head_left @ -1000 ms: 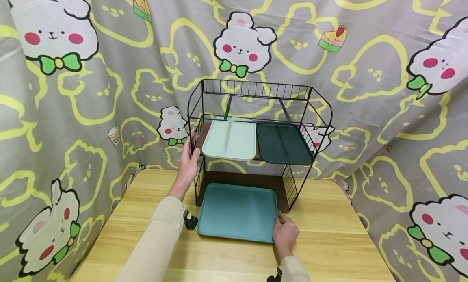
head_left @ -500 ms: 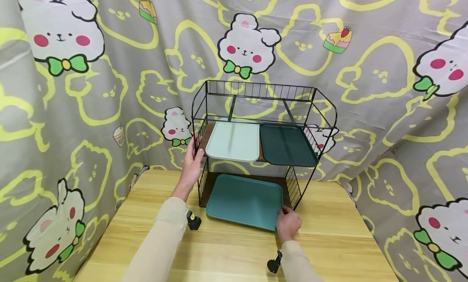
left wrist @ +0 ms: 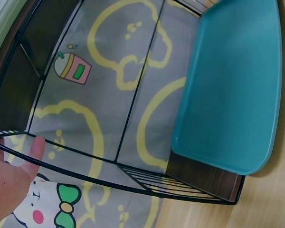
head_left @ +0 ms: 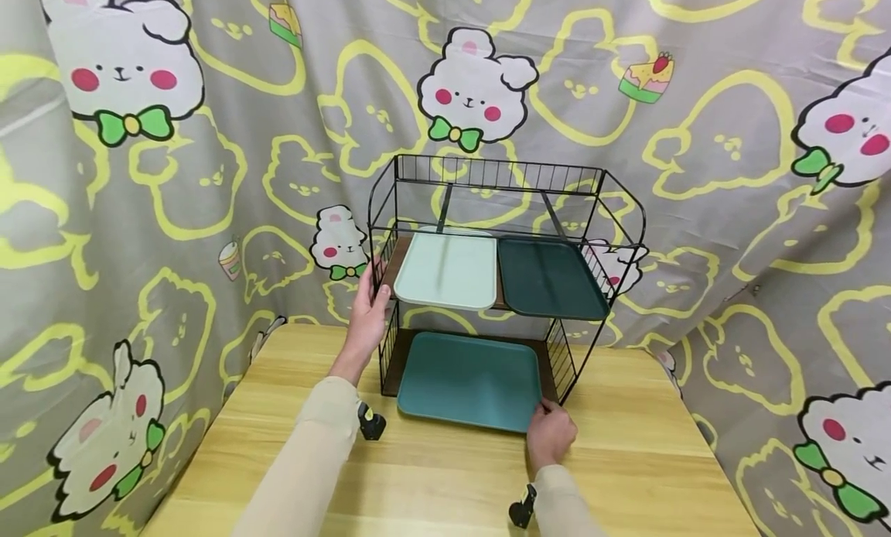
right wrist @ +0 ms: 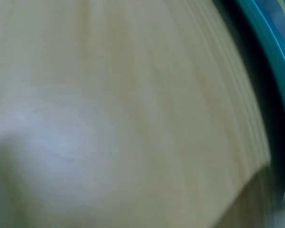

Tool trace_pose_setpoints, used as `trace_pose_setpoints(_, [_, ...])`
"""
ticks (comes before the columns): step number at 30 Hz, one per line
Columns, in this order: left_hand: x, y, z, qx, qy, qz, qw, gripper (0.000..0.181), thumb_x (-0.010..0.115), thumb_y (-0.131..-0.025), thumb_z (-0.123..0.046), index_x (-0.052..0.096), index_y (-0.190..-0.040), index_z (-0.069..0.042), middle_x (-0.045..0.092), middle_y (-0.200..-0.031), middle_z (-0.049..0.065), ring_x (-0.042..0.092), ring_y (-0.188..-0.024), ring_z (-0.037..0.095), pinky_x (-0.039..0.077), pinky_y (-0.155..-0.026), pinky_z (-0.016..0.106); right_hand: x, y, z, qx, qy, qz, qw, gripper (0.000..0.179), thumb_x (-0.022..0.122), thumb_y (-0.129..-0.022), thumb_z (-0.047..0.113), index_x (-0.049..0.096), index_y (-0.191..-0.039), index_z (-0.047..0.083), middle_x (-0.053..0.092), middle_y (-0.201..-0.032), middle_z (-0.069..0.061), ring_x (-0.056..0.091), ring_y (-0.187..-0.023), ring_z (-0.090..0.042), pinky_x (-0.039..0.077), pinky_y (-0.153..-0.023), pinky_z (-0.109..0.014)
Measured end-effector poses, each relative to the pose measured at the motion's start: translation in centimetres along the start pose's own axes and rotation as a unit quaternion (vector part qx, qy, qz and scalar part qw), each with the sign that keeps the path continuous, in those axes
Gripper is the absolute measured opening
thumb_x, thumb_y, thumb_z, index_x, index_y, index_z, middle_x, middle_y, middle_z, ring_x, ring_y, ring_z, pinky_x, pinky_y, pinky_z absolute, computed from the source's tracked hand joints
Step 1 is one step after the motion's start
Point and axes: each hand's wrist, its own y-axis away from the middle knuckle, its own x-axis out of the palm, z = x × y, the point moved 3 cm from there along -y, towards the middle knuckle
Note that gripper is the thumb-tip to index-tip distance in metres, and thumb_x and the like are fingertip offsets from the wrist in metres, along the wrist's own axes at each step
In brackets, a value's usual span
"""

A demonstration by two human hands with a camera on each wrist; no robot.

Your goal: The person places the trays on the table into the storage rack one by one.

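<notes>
A black wire rack (head_left: 396, 189) with two dark brown shelves stands on the table. My left hand (head_left: 366, 320) holds the rack's left side; in the left wrist view its thumb (left wrist: 36, 149) lies over the wire. With my right hand (head_left: 550, 435) I pinch the front right corner of a teal tray (head_left: 469, 382). This tray lies partly over the lower shelf (head_left: 392, 367), its front edge sticking out past the rack. The right wrist view shows only the teal tray's rim (right wrist: 270, 52) and a sliver of finger.
Side by side on the upper shelf lie a mint tray (head_left: 448, 270) and a dark green tray (head_left: 553, 278), both jutting forward. Behind the rack hangs a patterned curtain (head_left: 292, 80). Wooden tabletop (head_left: 626, 444) extends in front and to both sides.
The teal tray has moved back and slightly right onto the lower shelf, tilting midway and levelling out. My right hand went with it. The left hand keeps its hold on the rack.
</notes>
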Motion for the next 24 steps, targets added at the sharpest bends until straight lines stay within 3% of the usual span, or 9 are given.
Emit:
trace_pose_setpoints(10, [1.7, -0.4, 0.4, 0.005, 0.016, 0.012, 0.9998, 0.059, 0.038, -0.117, -0.020, 0.018, -0.172, -0.031, 0.025, -0.178, -0.006, 0.031, -0.161, 0.026, 0.041, -0.121, 0.064, -0.5, -2.6, -0.5, 0.031, 0.054, 0.045, 0.9970, 0.024, 0.061, -0.099, 0.008, 0.080, -0.110, -0.002, 0.076, -0.106, -0.031, 0.070, -0.090, -0.055, 0.058, -0.076, -0.064])
trace_pose_setpoints(13, [1.7, -0.5, 0.5, 0.004, 0.010, 0.010, 0.9999, 0.059, 0.038, -0.117, -0.022, 0.018, -0.171, -0.033, 0.025, -0.178, -0.005, 0.030, -0.161, 0.026, 0.041, -0.121, 0.063, -0.5, -2.8, -0.4, 0.034, 0.050, 0.067, 0.9959, 0.027, 0.062, -0.101, 0.011, 0.077, -0.117, -0.003, 0.075, -0.111, -0.033, 0.070, -0.095, -0.056, 0.059, -0.079, -0.064])
trace_pose_setpoints(15, [1.6, -0.5, 0.4, 0.003, -0.002, 0.005, 1.0000, 0.059, 0.038, -0.117, -0.023, 0.019, -0.171, -0.033, 0.025, -0.178, -0.005, 0.028, -0.162, 0.026, 0.038, -0.125, 0.061, -0.8, -2.8, -0.2, 0.032, 0.050, 0.085, 0.9946, 0.032, 0.063, -0.102, 0.016, 0.074, -0.125, -0.002, 0.073, -0.118, -0.034, 0.069, -0.101, -0.056, 0.058, -0.083, -0.065])
trace_pose_setpoints(18, [1.7, 0.2, 0.2, -0.004, -0.059, -0.010, 0.9982, 0.060, 0.041, -0.116, -0.029, 0.018, -0.171, -0.036, 0.023, -0.178, -0.001, 0.024, -0.164, 0.028, 0.030, -0.130, 0.059, -2.4, -2.9, 0.1, 0.011, 0.060, 0.112, 0.9918, 0.042, 0.065, -0.103, 0.027, 0.069, -0.137, 0.001, 0.068, -0.131, -0.033, 0.066, -0.112, -0.057, 0.056, -0.087, -0.066])
trace_pose_setpoints(20, [1.6, 1.2, 0.0, 0.001, -0.132, -0.031, 0.9907, 0.062, 0.046, -0.115, -0.033, 0.019, -0.171, -0.035, 0.024, -0.178, 0.001, 0.026, -0.163, 0.031, 0.025, -0.131, 0.060, -3.8, -2.7, 0.6, -0.028, 0.074, 0.128, 0.9886, 0.049, 0.065, -0.104, 0.034, 0.066, -0.142, 0.005, 0.065, -0.139, -0.031, 0.064, -0.121, -0.055, 0.057, -0.085, -0.064])
trace_pose_setpoints(21, [1.6, 1.9, -0.2, 0.010, -0.178, -0.043, 0.9830, 0.064, 0.048, -0.113, -0.034, 0.020, -0.171, -0.033, 0.025, -0.178, 0.003, 0.027, -0.163, 0.033, 0.023, -0.131, 0.061, -4.6, -2.5, 0.9, -0.058, 0.084, 0.137, 0.9853, 0.052, 0.066, -0.103, 0.038, 0.064, -0.145, 0.006, 0.064, -0.142, -0.030, 0.063, -0.125, -0.054, 0.058, -0.083, -0.063])
trace_pose_setpoints(22, [1.5, 2.8, -0.5, 0.022, -0.224, -0.054, 0.9728, 0.064, 0.051, -0.112, -0.034, 0.023, -0.170, -0.032, 0.027, -0.177, 0.004, 0.028, -0.162, 0.035, 0.022, -0.130, 0.064, -5.4, -2.1, 1.4, -0.088, 0.096, 0.149, 0.9802, 0.057, 0.066, -0.103, 0.042, 0.062, -0.148, 0.007, 0.061, -0.146, -0.030, 0.060, -0.129, -0.054, 0.058, -0.086, -0.063])
trace_pose_setpoints(24, [1.4, 4.9, -1.4, 0.061, -0.318, -0.068, 0.9436, 0.062, 0.056, -0.109, -0.034, 0.034, -0.167, -0.026, 0.033, -0.174, 0.007, 0.031, -0.160, 0.039, 0.023, -0.127, 0.068, -7.0, -1.1, 2.6, -0.145, 0.124, 0.174, 0.9661, 0.069, 0.066, -0.101, 0.053, 0.054, -0.155, 0.011, 0.054, -0.154, -0.030, 0.055, -0.136, -0.054, 0.057, -0.091, -0.065])
